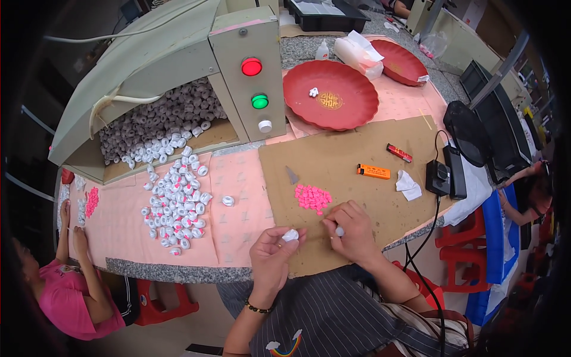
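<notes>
Between the thumb and fingers of my left hand (271, 256) is a small white wrapped piece (290, 235), held above the front of the brown cardboard sheet (357, 140). My right hand (352, 234) is closed on a pale round-ended object (339, 231); the fingers hide most of it, so its kind does not show. A pile of small bright pink pieces (313, 198) lies just beyond both hands, with a grey pointed blade (291, 174) beside it. To the left, many white wrapped pieces with pink spots (178, 205) are heaped on the pink paper.
A grey machine (238, 113) with red and green lights holds more pieces at the left. Behind are red scalloped trays (331, 95) and tissues (358, 53). An orange lighter (373, 172), a red tube (399, 153) and a corded black box (439, 177) lie right. A co-worker (77, 291) sits left.
</notes>
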The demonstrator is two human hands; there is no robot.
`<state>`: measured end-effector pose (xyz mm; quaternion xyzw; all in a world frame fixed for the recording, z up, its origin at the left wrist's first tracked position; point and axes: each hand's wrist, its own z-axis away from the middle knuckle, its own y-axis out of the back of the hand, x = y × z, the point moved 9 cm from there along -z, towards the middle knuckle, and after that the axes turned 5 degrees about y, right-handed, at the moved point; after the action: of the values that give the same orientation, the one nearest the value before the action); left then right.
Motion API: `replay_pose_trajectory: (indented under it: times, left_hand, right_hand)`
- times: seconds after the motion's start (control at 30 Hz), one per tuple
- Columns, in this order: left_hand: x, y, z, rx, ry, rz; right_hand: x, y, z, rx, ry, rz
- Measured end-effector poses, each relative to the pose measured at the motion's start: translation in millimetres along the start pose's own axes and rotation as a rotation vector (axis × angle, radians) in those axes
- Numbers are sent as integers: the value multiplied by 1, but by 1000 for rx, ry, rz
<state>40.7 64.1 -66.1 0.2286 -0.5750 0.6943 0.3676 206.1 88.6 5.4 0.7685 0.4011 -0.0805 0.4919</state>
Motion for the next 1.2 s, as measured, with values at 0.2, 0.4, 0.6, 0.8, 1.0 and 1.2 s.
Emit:
replay_pose_trajectory:
  times: [0.2,0.4,0.6,0.8,1.0,1.2]
  left_hand:
    - [-13,-23,0,-82,78,170]
    - [-13,-21,-2,-57,79,183]
    - [-11,-21,-1,-57,45,149]
    - [-10,-19,0,-41,22,60]
    - [-8,-14,0,-14,-35,-208]
    - [-2,-25,2,-72,-110,-313]
  right_hand:
    - [9,-13,14,-108,-417,-464]
    - [10,-21,16,-18,-491,-871]
    - [22,-34,33,-65,-655,-963]
    - [21,-36,35,-33,-693,-1121]
    - [13,-37,31,-62,-665,-1151]
    - [10,-37,33,-49,-639,-1149]
